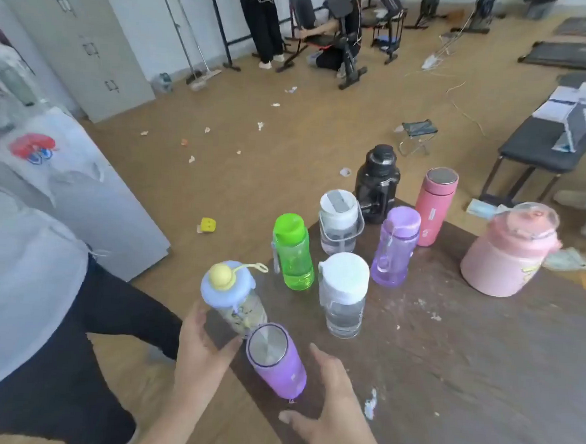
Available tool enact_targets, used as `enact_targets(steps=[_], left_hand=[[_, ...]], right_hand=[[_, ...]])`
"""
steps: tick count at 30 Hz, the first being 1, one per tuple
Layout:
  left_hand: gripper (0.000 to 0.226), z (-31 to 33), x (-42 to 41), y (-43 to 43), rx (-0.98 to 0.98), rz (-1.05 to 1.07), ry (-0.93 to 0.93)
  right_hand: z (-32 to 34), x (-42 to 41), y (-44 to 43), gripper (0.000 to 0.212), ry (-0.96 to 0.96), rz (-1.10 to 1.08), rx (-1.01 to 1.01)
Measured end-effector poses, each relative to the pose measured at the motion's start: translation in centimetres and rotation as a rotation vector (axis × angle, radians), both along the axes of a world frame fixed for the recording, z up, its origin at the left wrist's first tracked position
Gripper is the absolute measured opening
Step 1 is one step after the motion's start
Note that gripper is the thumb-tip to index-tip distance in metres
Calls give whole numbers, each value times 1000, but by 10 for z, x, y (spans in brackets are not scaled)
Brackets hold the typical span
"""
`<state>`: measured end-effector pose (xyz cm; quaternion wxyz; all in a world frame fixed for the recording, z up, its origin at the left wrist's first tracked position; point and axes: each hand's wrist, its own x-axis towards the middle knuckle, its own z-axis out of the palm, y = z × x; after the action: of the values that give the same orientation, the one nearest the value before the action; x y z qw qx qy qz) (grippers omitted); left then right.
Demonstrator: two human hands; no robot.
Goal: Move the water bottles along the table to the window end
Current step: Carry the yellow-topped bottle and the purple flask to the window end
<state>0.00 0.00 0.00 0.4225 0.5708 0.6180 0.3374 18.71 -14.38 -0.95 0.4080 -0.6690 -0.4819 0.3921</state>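
Nine water bottles stand grouped at one end of a dark, scuffed wooden table (464, 369), all upright with lids on.

Nearest the person is a purple flask with a steel lid (276, 361), opaque, so its contents cannot be told. The left hand (205, 350) lies against its left side, and also against the base of a clear bottle with a pale blue cap and yellow knob (232, 293); which of the two its grip holds cannot be told. That clear bottle shows a printed pattern and looks empty. The right hand (335, 409) hovers just right of the purple flask with fingers spread, its grip open and not touching the flask.

Behind these, a clear bottle with a white cap (344, 293) appears to hold clear water in its lower part. To its left stands a green translucent bottle (293, 252), and beyond it a clear bottle with a white lid and bail handle (339, 221) showing something dark at the bottom. A lilac translucent bottle (395, 245) looks empty. At the far corner are a black jug (378, 182) and a coral-pink flask (435, 206), both opaque. A large pink jug (509, 252) stands apart at the right edge.
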Motion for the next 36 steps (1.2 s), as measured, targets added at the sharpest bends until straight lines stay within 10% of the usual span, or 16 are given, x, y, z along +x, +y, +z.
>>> enact_targets(steps=[22,36], left_hand=[[62,-11,29,-30,134,-222,-117],[53,-3,268,-204,167,-754,-225]], right_hand=[[-23,4,-42,72,-25,-386,223],[-5,195,-262,46,-26,-919,151]])
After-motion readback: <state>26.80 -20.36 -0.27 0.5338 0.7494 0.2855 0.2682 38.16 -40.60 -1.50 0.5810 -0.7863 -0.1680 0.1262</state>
